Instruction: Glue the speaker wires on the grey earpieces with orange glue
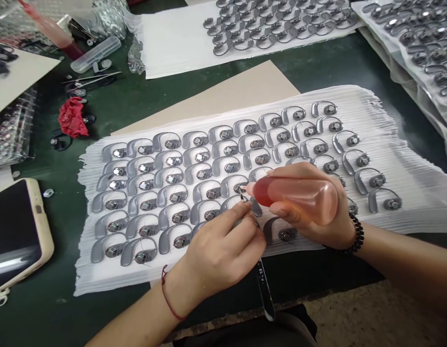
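Observation:
My right hand (322, 233) is wrapped around a soft clear squeeze bottle (299, 197) of red liquid, tilted nearly level with its nozzle to the left. The nozzle tip is at the round metal part of a grey ear-hook earphone piece (239, 187). My left hand (226, 246) is closed on black tweezers (265, 291); their tip reaches the same piece and their handle end sticks out below the hand. Rows of similar ear-hook pieces (147, 205) lie on a white foam sheet (411, 178). Both hands hide some pieces.
A phone (13, 236) lies at the left on the green table (64, 308). Behind it are a red cloth (73, 117), loose tweezers (95, 78) and another red-liquid bottle (53, 31). More ear-hook pieces lie on sheets (176, 46) at the back and right, past a cardboard piece (245, 91).

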Motion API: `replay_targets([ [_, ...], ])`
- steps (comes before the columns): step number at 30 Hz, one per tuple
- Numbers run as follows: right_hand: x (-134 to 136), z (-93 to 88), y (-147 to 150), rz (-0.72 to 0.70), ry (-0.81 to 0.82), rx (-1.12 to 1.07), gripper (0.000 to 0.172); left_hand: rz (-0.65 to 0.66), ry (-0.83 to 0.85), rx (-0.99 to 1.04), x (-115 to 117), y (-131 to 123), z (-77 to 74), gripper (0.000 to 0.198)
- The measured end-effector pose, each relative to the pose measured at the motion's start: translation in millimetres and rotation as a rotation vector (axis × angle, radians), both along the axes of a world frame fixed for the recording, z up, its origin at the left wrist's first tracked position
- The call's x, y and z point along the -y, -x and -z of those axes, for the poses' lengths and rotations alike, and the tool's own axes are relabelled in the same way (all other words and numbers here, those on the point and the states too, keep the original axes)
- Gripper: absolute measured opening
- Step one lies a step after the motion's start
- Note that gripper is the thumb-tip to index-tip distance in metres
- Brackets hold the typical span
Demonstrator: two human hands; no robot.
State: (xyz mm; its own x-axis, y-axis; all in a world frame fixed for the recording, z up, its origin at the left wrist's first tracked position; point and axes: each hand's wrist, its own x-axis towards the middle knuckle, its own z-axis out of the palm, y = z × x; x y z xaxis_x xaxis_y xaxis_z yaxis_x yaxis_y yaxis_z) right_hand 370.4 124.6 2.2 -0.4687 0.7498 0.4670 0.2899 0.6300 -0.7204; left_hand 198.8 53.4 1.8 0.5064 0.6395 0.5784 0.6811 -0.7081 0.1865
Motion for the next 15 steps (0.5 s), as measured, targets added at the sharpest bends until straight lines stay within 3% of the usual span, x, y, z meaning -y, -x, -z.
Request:
replay_targets([
  [15,-2.0,0.6,0.6,0.048,-0.005,0.043,0.026,0.013,0.035,0.026,-1.6,1.7,-2.1,0.01],
])
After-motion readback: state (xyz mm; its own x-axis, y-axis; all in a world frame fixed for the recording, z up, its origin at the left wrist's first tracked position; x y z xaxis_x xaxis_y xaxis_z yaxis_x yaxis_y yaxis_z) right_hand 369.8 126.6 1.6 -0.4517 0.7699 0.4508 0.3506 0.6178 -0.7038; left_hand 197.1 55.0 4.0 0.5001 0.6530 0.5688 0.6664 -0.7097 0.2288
